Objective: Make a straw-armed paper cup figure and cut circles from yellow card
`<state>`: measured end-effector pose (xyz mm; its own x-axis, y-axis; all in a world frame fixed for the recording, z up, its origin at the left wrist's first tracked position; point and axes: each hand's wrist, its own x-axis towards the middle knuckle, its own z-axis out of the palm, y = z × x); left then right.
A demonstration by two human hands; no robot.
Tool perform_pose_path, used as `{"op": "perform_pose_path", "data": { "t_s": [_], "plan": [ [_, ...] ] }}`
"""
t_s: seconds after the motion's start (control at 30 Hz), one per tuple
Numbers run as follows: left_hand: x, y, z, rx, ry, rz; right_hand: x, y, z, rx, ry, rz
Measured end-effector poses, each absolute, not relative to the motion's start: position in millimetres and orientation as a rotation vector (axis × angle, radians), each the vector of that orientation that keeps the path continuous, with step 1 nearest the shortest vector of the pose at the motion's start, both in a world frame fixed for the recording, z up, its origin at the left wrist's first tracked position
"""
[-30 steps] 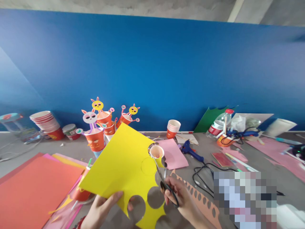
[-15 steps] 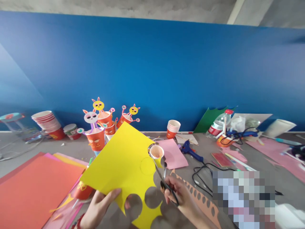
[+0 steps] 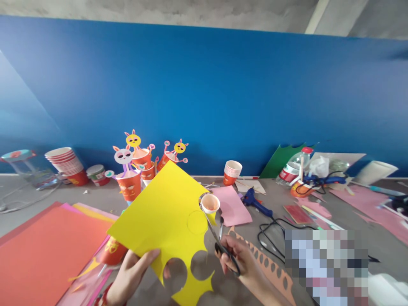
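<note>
My left hand [image 3: 137, 268] grips the lower left part of a yellow paper sheet [image 3: 159, 208], thumb on top, holding it raised over the table. Round holes are cut along the sheet's lower right side, and a circle outline is drawn near its right edge. In my right hand [image 3: 235, 256] is a pair of scissors [image 3: 218, 245] with dark handles. Its blades are apart and lie at the sheet's right edge, beside the drawn circle. A white-rimmed paper cup [image 3: 210, 204] stands just beyond the scissor tips.
Red cups with paper animal faces [image 3: 128, 187] stand behind the sheet. Orange-red paper [image 3: 47, 250] lies left. Pink paper [image 3: 231, 205], a blue glue gun [image 3: 256, 202] with its black cord, and a peach strip with holes [image 3: 270, 272] lie right. A plastic bottle [image 3: 288, 170] stands farther back.
The yellow sheet's lower part and my left hand have shifted slightly to the left. The scissors stay at the sheet's right edge, still apart, with hardly any movement of my right hand.
</note>
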<state>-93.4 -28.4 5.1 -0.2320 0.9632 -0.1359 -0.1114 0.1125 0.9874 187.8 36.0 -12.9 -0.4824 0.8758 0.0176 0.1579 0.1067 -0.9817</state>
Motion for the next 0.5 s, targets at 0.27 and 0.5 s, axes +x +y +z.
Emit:
{"op": "perform_pose_path", "data": {
  "t_s": [0.27, 0.5],
  "plan": [
    [-94.4, -26.1, 7.9, 0.934, 1.363, 1.316, 188.8, 36.1, -12.1, -1.012, -1.767, 1.4],
    [-94.6, -27.2, 12.5, 0.95, 1.353, 1.264, 190.6, 36.7, -18.6, -1.003, -1.761, 1.381]
  ]
}}
